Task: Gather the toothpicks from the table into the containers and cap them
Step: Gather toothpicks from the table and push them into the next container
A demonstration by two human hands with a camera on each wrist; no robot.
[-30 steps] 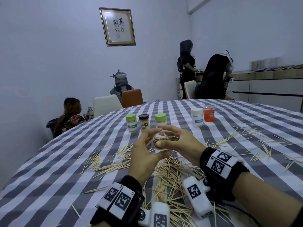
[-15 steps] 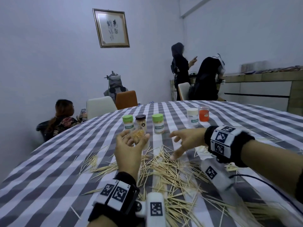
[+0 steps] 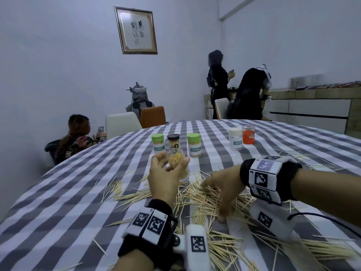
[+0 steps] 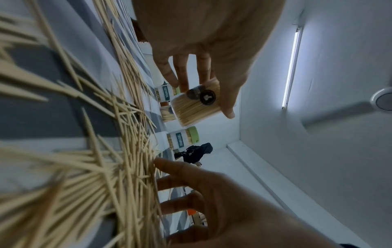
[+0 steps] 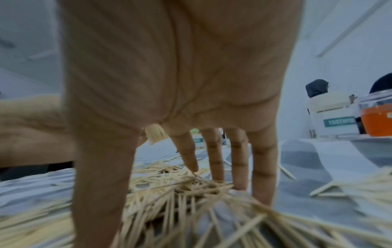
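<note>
**Jar up, fingers down in the pile**

I am holding the jar in my left hand, thumb and fingers curled round its clear wall, lifted off the table and tipped so its open mouth is facing me, which I judge keeps it ready to take sticks without spilling the ones already packed inside. My right hand is reaching down with fingers spread and straight, tips touching the toothpicks heaped just below the jar, probably to rake a bunch together; it is pinching nothing yet. Capped jars are standing in a row farther back, out of the way (more sticks are lying scattered toward my right), so plenty is left to gather
</note>
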